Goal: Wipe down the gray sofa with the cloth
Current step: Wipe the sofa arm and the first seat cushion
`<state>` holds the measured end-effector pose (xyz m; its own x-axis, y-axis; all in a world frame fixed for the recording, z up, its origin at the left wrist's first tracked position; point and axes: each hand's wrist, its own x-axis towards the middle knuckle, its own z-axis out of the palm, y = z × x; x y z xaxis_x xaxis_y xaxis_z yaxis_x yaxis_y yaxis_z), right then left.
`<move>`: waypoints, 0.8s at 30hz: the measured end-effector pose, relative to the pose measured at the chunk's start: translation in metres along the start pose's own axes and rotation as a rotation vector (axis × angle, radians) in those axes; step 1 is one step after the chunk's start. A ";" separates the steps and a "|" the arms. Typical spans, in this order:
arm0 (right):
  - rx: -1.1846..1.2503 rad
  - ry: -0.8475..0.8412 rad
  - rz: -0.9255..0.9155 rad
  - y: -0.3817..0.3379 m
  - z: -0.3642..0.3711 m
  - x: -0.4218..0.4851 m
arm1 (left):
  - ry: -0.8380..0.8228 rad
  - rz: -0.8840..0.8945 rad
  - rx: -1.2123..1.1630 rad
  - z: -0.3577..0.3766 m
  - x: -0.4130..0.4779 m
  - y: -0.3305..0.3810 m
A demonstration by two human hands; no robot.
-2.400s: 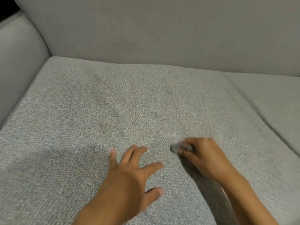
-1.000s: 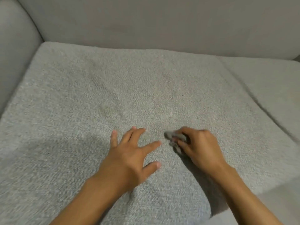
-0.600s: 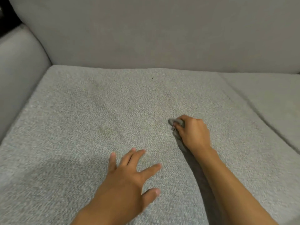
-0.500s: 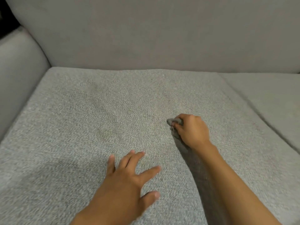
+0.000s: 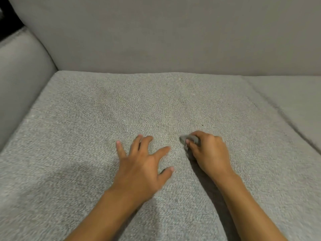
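Pulling back toward the person, the right hand (image 5: 211, 154) is now sitting level with the left hand (image 5: 140, 166) rather than ahead of it. Its fingers (image 5: 192, 146) are curling round the cloth (image 5: 191, 137), pinching it into a small wad that is poking out leftward past the fingertips and pressing on the sofa (image 5: 104, 110) seat. The left hand is resting flat just beside it, fingers spread (holding nothing). Most of the seat is lying ahead toward the backrest (image 5: 156, 40), so the next stroke is probably heading forward, right hand leading.
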<state>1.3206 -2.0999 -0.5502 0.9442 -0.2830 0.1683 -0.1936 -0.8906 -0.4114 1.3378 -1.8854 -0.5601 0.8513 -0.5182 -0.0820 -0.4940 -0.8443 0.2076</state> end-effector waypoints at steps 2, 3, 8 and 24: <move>0.027 -0.089 -0.048 -0.001 -0.005 -0.020 | 0.010 -0.017 0.008 0.000 0.005 -0.004; 0.012 -0.143 -0.072 -0.001 -0.008 -0.032 | 0.024 -0.025 0.017 0.000 0.009 -0.006; -0.029 -0.144 -0.071 0.000 -0.004 -0.032 | -0.043 -0.082 0.051 -0.010 0.061 -0.009; 0.174 -0.246 -0.143 -0.008 0.018 0.062 | -0.101 -0.074 0.075 0.001 0.071 -0.013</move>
<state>1.3859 -2.1038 -0.5523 0.9987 -0.0461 0.0234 -0.0256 -0.8350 -0.5496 1.4041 -1.9113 -0.5693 0.8659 -0.4617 -0.1925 -0.4451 -0.8867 0.1247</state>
